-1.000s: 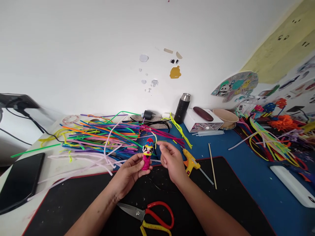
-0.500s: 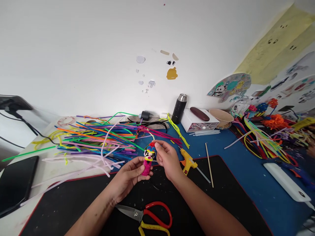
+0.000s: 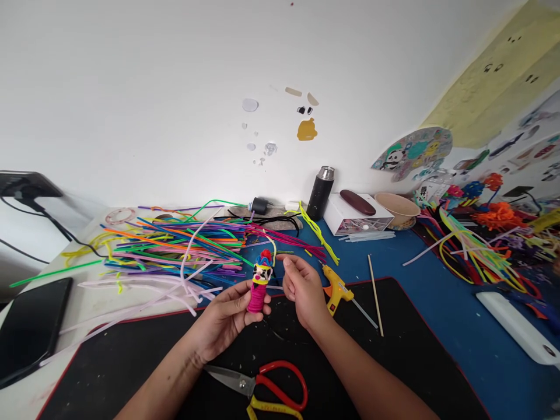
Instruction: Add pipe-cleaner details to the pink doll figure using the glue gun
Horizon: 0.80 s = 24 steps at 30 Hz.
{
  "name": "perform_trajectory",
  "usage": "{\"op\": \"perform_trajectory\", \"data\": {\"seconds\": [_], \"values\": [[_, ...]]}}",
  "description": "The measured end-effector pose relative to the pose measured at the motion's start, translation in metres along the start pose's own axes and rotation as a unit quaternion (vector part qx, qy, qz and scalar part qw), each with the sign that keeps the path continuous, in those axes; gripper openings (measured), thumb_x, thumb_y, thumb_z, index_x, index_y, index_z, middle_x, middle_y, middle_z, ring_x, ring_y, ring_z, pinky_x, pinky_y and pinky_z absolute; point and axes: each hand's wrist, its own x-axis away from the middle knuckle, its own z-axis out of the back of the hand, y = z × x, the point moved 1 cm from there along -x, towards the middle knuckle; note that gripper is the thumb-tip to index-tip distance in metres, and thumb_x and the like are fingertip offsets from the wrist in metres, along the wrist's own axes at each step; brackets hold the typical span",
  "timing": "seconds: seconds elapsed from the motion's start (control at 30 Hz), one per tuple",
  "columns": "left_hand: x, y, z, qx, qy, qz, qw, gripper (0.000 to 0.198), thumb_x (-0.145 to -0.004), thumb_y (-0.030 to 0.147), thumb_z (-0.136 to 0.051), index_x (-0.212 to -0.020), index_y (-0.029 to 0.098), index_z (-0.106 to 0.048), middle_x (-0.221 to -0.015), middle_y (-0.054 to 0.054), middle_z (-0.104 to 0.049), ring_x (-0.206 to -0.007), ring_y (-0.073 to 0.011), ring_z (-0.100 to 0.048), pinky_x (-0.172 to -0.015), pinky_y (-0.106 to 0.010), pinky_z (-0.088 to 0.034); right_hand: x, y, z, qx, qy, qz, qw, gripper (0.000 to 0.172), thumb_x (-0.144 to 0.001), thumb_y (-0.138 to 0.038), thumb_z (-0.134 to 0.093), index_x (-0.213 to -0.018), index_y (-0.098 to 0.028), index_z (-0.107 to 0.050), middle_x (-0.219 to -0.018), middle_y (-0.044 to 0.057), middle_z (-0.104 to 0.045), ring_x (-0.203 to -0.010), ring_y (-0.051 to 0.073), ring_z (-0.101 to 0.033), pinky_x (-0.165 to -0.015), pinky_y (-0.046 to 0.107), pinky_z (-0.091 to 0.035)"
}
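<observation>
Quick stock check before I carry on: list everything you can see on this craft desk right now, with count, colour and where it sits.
Small pipe-cleaner figure: one, pink body, blue and red top, upright in the left hand.
Loose pipe cleaners: many, mixed colours, heaped rear left.
More pipe cleaners: many, mostly yellow and red, far right.
Hot glue gun: one, yellow, right of the hands.
Scissors: one, red handles, near edge of black mat.
Thin wooden stick: one, tan, on mat's right edge.
Steel-capped flask: one, black, by wall.
Phone: one, black, far left.
Left hand: grips figure.
Right hand: beside figure, fingertips pinched.
</observation>
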Motion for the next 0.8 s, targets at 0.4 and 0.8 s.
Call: {"op": "perform_trajectory", "data": {"seconds": [0.4, 0.8], "values": [[0.0, 0.003, 0.01, 0.062, -0.04, -0.013, 0.997, 0.03, -0.08, 0.019, -0.089, -0.107, 0.009, -0.081, -0.094, -0.013, -0.083, -0.08, -0.0206, -0.08, -0.068, -0.019, -0.065, 0.002, 0.017, 0.011, -0.005, 0.02, -0.025, 0.999, 0.045, -0.084, -0.058, -0.079, -0.099, -0.016, -0.075, -0.049, -0.011, -0.033, -0.042, 0.006, -0.025, -0.04, 0.019, -0.018], [0.0, 0.003, 0.011, 0.082, -0.05, -0.019, 0.995, 0.029, -0.082, 0.017, -0.087, -0.108, 0.008, -0.081, -0.092, -0.012, -0.083, -0.08, -0.0186, -0.08, -0.073, -0.019, -0.064, 0.004, 0.023, 0.014, -0.003, 0.007, -0.042, 0.999, 0.045, -0.085, -0.058, -0.079, -0.097, -0.015, -0.074, -0.049, -0.012, -0.033, -0.042, 0.006, -0.025, -0.041, 0.02, -0.017]]}}
